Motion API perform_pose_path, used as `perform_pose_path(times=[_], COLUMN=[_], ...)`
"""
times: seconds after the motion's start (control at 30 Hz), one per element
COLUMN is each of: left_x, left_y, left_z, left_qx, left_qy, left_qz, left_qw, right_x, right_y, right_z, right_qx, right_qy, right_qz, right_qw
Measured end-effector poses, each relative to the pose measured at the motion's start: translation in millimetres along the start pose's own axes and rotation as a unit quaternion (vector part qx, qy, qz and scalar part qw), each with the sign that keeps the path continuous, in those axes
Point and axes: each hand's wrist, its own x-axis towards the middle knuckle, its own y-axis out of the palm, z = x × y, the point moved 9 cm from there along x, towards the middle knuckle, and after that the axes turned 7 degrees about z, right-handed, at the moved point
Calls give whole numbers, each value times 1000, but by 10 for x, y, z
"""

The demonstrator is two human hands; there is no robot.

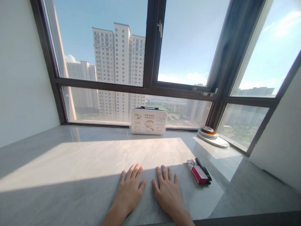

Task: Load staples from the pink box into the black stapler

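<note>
My left hand (130,191) and my right hand (167,191) both lie flat, palms down, side by side on a grey marble window sill (70,163). Their fingers are stretched out and hold nothing. Just to the right of my right hand lies a small red and white box (197,171) with a black oblong thing (204,169) beside it. Further back, against the window, stands a white case with cartoon pictures and a black handle (149,121).
A stack of flat round plates or discs (211,135) sits at the back right by the window frame. Dark window frames (150,89) run behind the sill, with tall buildings outside. White walls close in the sill on the left and right.
</note>
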Motion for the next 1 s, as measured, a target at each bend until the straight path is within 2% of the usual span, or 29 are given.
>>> perform_pose_path(times=[0.57, 1.0], left_x=[27, 55], left_y=[51, 43], left_z=[54, 25], left_qx=[-1, 0], left_qy=[-6, -13], left_qz=[11, 47], left_qw=[1000, 999], right_x=[44, 99], right_y=[51, 127], right_z=[-56, -116], right_qx=[14, -7], right_qy=[3, -2], right_qz=[6, 36], right_qw=[1000, 999])
